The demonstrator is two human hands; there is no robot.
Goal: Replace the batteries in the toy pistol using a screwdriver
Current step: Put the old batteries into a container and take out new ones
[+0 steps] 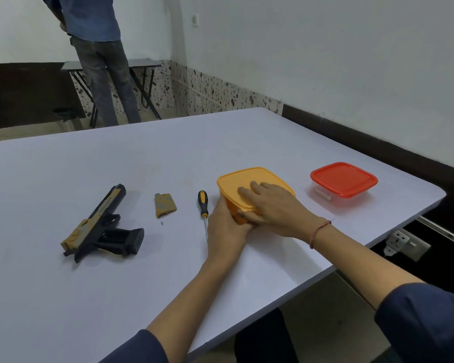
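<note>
Head view, quick pass: where do we put the toy pistol (102, 226)?

– We see it on its side at the left of the tabletop (142, 166), muzzle pointing away, handle toward the right. Its battery bay looks open and dark.

And the loose bits?

– We tag the battery cover (165, 205) lying between the pistol and the screwdriver (203, 205), apart from both. A tiny screw (162, 223) sits just beside its near edge. The screwdriver has its yellow-black handle at the far end and its shaft pointing toward us, just beside the left grip (224, 229). We cannot tell if they touch.

What are we logging for the hands?

– Left grip is curled round the near left corner of the orange box (254, 179), holding its wall. Right grip (275, 208) lies on the orange lid, fingers stretched flat and pressing down, clasping nothing, with its thumb along the near rim. We also note a thread bracelet (320, 230) on that wrist.

Anything else?

– We add a clear box with a red lid (344, 180), to the right of the orange one and apart from it, lid on. Something pale is inside, too small to name. Another person (100, 61) stands with their back to us by a folding table (142, 63) at the far wall.
</note>
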